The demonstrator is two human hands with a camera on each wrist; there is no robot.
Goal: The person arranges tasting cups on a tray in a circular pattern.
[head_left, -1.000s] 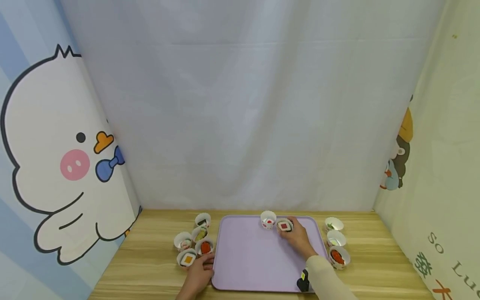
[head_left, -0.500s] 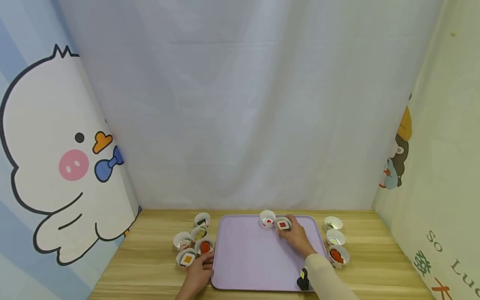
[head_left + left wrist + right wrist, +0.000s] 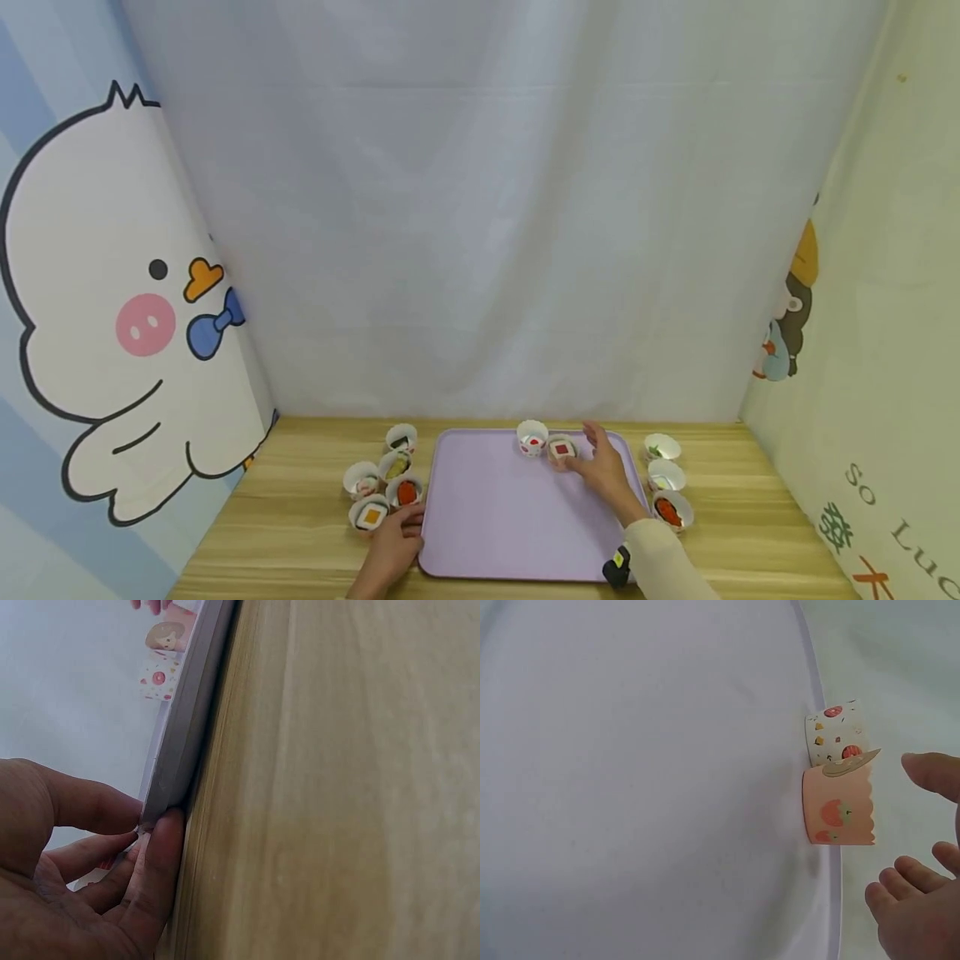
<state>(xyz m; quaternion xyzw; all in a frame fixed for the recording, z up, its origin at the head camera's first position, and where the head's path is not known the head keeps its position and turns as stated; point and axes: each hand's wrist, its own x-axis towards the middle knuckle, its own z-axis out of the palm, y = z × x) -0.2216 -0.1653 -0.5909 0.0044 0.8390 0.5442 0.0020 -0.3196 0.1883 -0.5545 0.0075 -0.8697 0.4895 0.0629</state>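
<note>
A lilac tray point(image 3: 517, 517) lies on the table. My left hand point(image 3: 393, 537) is at its left edge; in the left wrist view the thumb point(image 3: 97, 806) and a finger point(image 3: 161, 851) pinch the rim. At the tray's far side stand two paper cups side by side: a white patterned cup point(image 3: 532, 439) with something red inside, and a pink cup point(image 3: 838, 802) with strawberry prints, holding a white square piece with a red centre point(image 3: 562, 450). My right hand point(image 3: 609, 479) is just right of the pink cup, fingers spread and holding nothing.
Left of the tray several paper cups point(image 3: 362, 480) with food-like pieces crowd close to my left hand. To the right, three more cups point(image 3: 666, 477) stand in a row near my right forearm. A grey-white curtain point(image 3: 480, 250) hangs behind the wood-grain table point(image 3: 255, 533).
My right hand has let go of the pink cup, its fingers spreading and drawing back to the right. The cup stays on the tray. My left hand keeps its place.
</note>
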